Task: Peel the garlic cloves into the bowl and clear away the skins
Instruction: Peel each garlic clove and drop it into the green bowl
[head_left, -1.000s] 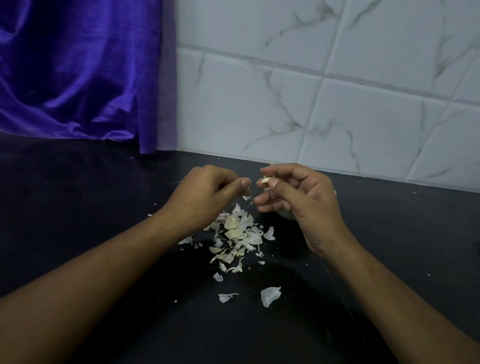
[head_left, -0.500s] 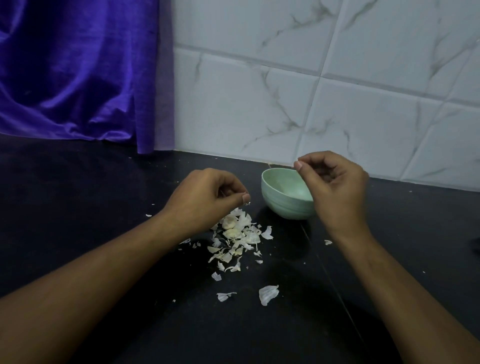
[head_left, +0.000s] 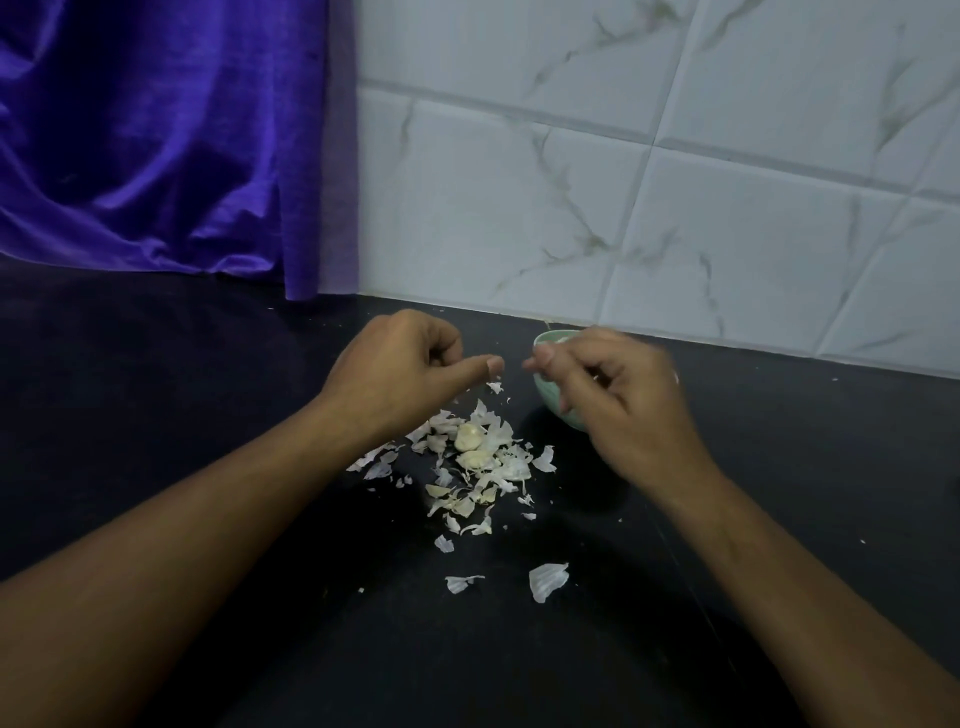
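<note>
My left hand (head_left: 400, 374) hovers above the pile of papery garlic skins (head_left: 498, 470) on the black counter. Its fingers are curled, the thumb points right, and I see nothing in it. A small flake of skin (head_left: 494, 387) lies just below the thumb. Two garlic cloves (head_left: 467, 436) sit in the pile. My right hand (head_left: 613, 405) is blurred by motion, with fingers curled and nothing visible in them. It covers most of the pale green bowl (head_left: 546, 342), so the bowl's inside is hidden.
Two larger loose skins (head_left: 548, 579) lie on the counter nearer to me. A purple cloth (head_left: 156, 156) hangs at the back left. The white marble-patterned tiled wall (head_left: 675, 182) stands right behind the bowl.
My right hand held a clove, went over the bowl, and has now come back down and left in front of it. The left hand stayed above the pile.
</note>
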